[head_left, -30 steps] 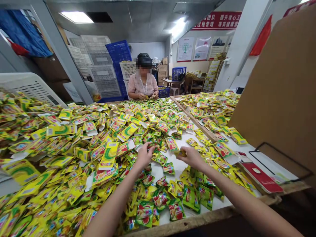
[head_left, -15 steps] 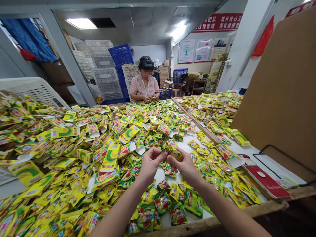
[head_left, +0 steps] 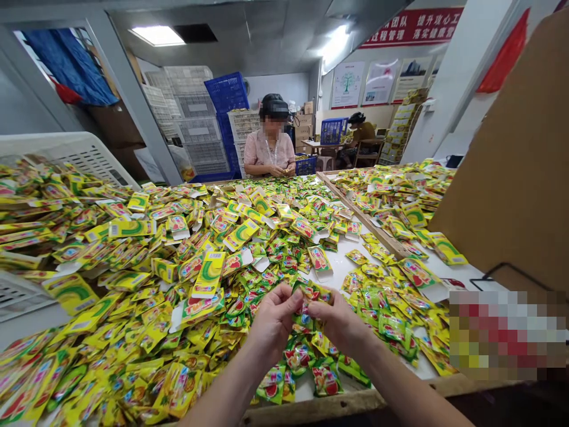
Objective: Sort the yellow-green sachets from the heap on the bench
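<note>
My left hand [head_left: 276, 311] and my right hand [head_left: 338, 314] are close together above the middle of the table. Between their pinched fingertips is a small green and red candy packet [head_left: 306, 292], partly covered by the fingers. Yellow cartons [head_left: 208, 274] with white flaps are heaped to the left of my hands. Loose green watermelon packets [head_left: 325, 379] lie just below my hands, near the table edge. Yellow packets [head_left: 146, 338] spread over the lower left.
A wooden divider [head_left: 362, 218] runs across the table on the right. A large cardboard sheet [head_left: 511, 166] stands at the far right. White baskets [head_left: 89, 155] are at the left. Across the table a person [head_left: 270, 151] handles something small; another person sits behind, by stacked crates.
The view has shifted, so the table contents appear further right. My hands are a little lower, still pinching a packet. A small carton now shows above them. The person at the back sits more upright.
</note>
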